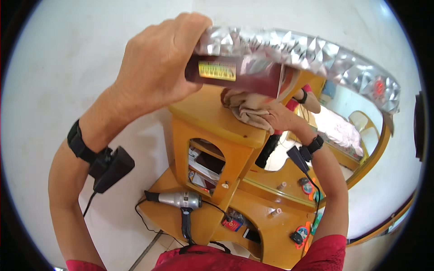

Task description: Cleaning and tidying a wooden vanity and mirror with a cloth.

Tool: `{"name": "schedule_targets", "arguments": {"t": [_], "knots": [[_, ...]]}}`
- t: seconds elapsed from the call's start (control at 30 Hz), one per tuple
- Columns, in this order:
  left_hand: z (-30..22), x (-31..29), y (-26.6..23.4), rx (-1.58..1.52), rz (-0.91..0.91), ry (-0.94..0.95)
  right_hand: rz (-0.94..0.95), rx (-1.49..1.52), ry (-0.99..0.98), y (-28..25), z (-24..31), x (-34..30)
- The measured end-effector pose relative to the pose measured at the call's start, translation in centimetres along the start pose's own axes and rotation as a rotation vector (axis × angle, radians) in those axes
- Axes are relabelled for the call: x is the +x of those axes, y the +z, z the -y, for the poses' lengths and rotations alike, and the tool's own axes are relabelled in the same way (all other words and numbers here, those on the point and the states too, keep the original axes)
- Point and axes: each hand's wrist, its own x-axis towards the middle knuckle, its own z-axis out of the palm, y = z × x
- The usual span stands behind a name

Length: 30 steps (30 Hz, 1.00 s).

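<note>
High in the view, my left hand (156,63) grips one end of a long box-like thing (312,50) with a faceted silver side and a glossy dark red side bearing a yellow label. It is held up above the wooden cabinet (203,110). Below it, my right hand (282,118) presses a crumpled beige and reddish cloth (248,110) on the cabinet top, with its fingers bunched on the fabric. Part of the cloth is hidden behind the dark red side.
A mirror (334,113) in a wooden frame stands to the right, reflecting a bed. Below, a silver hair dryer (176,199) with a trailing cord lies on the dresser's left side. A phone (252,235) and small items sit on the lower shelf; an orange-and-blue item (300,235) lies at right.
</note>
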Motion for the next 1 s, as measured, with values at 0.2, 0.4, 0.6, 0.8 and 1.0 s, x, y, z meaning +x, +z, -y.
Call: {"name": "schedule_targets", "arguments": {"t": [0.2,0.4,0.6,0.8,1.0], "knots": [[0.6,-2.5,-1.2,-0.061,0.012,-0.136,-0.121,0.010,-0.011,-0.9,0.2,4.5],[-0.1,-2.2,-0.7,-0.115,-0.110,-0.131,-0.169,0.044,-0.040,-0.8,2.9,7.2],[-0.2,-2.0,-0.1,-0.129,-0.185,-0.148,-0.224,0.161,-0.210,-0.8,7.2,0.6],[-0.4,-2.3,-1.9,-0.147,-0.129,-0.226,-0.027,0.235,-0.088,-1.1,-0.6,2.1],[0.2,-3.8,-3.2,-0.154,-0.166,-0.260,0.137,0.096,-0.027,-4.9,-1.9,6.3]]}}
